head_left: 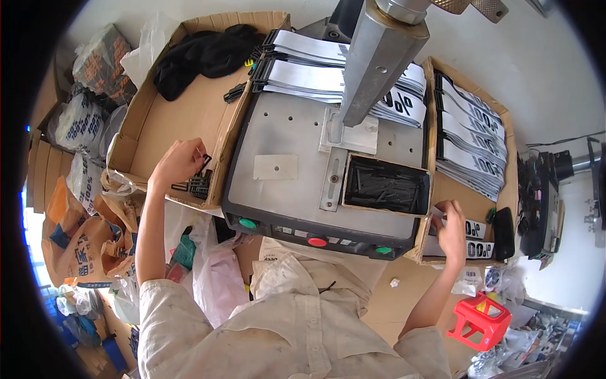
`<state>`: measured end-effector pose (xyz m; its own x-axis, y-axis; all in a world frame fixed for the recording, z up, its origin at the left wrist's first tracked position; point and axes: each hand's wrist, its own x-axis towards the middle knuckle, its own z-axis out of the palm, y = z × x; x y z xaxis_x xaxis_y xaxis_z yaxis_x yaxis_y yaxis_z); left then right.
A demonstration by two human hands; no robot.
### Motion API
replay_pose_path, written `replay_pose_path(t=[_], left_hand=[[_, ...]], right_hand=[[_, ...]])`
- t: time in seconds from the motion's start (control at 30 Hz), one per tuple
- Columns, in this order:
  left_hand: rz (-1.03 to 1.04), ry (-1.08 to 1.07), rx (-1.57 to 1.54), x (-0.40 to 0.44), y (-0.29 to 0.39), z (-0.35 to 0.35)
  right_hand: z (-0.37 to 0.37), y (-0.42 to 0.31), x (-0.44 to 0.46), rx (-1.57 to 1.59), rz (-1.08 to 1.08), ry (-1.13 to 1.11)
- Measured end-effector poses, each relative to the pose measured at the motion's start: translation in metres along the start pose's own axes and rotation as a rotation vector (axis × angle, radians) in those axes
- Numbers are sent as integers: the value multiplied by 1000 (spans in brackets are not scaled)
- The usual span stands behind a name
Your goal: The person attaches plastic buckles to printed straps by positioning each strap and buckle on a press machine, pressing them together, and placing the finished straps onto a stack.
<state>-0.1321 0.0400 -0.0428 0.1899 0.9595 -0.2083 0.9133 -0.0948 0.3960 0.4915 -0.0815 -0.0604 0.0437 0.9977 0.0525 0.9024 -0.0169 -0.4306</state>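
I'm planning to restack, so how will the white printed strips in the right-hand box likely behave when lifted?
The white printed strips probably flex, since they look thin and some curve. They're likely light, being flat. They may slide apart, as they lie in overlapping layers.

Grey machine top [278, 205] sits between left fingers [197, 151] and right fingers [452, 210]. On it: small drilled metal plate [285, 166], flat, right of left fingers; cardboard tray [382, 211] of black strips [385, 188], just left of right fingers; slotted metal bar [332, 183] beside tray, farther from right fingers; stacked white bands [304, 77] along far edge, beyond both hands' fingers.
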Motion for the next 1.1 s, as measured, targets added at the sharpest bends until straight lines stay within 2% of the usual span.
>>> replay_pose_path(t=[0.17, 0.23, 0.27, 0.33, 0.37, 0.43, 0.5, 0.53, 0.6, 0.67, 0.73, 0.87, 1.1], left_hand=[[-85, 119, 46, 3, 34, -27], [-8, 314, 13, 4, 67, -37], [-6, 309, 15, 4, 86, -41], [135, 376, -252, 6, 122, -42], [135, 376, -253, 10, 132, -37], [285, 232, -454, 22, 147, -24], [419, 164, -475, 37, 166, -14], [418, 165, -480, 47, 173, -7], [543, 105, -536, 71, 181, 10], [588, 71, -565, 88, 190, 22], [706, 80, -536, 103, 191, 33], [737, 194, -449, 109, 184, 44], [783, 130, -475, 101, 177, 43]], right_hand=[[-1, -3, 3, 15, 77, 33], [3, 9, 3, -3, 45, 58], [5, 12, 2, -20, 9, 82], [6, 11, 3, 87, 71, 75], [5, 10, 3, 192, 129, 70], [9, 14, 2, 194, 162, 79], [7, 13, 2, 194, 193, 88], [4, 9, 1, 118, 193, 93], [2, 9, 2, 38, 193, 98], [5, 18, 1, 19, 139, 249], [-1, 12, 3, 40, 154, 260], [-3, 6, 4, 50, 176, 317], [0, 6, 8, 86, 119, 335]])
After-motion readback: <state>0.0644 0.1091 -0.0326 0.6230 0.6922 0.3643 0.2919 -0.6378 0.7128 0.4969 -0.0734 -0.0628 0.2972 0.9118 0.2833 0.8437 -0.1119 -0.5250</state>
